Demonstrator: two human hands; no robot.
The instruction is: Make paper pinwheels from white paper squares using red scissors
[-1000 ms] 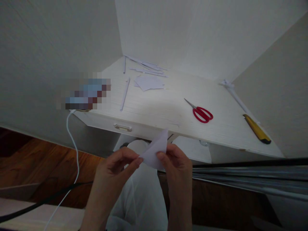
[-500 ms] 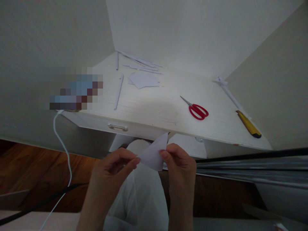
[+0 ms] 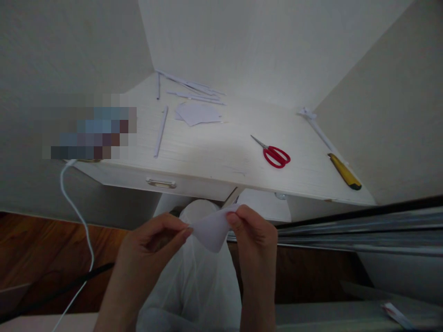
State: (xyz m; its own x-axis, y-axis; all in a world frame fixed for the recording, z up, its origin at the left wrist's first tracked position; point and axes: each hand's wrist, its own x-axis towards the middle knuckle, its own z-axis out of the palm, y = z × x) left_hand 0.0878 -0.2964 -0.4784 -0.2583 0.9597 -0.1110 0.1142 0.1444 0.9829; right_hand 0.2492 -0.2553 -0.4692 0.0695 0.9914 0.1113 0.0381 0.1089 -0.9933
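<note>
Paper (image 3: 211, 233), a thin white piece, hangs in the lower middle of the frame, stretched between the left hand (image 3: 152, 244) and the right hand (image 3: 254, 233). The left thumb and forefinger pinch its left corner; the right thumb and fingers grip its upper right edge. A second ago a sharp tip stood up above the right hand; now the top edge slopes gently up to that grip and a rounded corner droops lower. White-clad legs (image 3: 194, 290) show beneath. The view has also swung, so everything on the desk (image 3: 214, 152) sits further left in the frame

Just beyond the hands, at centre left, comes a drawer (image 3: 194, 186) with a metal handle (image 3: 161, 183); only its front shows, so what it holds cannot be told. On the desk, red-handled scissors (image 3: 276, 157) lie right of centre, and a yellow-and-black tool (image 3: 344, 172) lies further right, beside a long white tube (image 3: 321, 136). Left of centre lies a paper roll (image 3: 161, 132), near a small stack of sheets (image 3: 199, 113). Farthest off, at upper centre left, thin rolled strips (image 3: 195, 97) lie close to the back wall (image 3: 224, 46)
</note>
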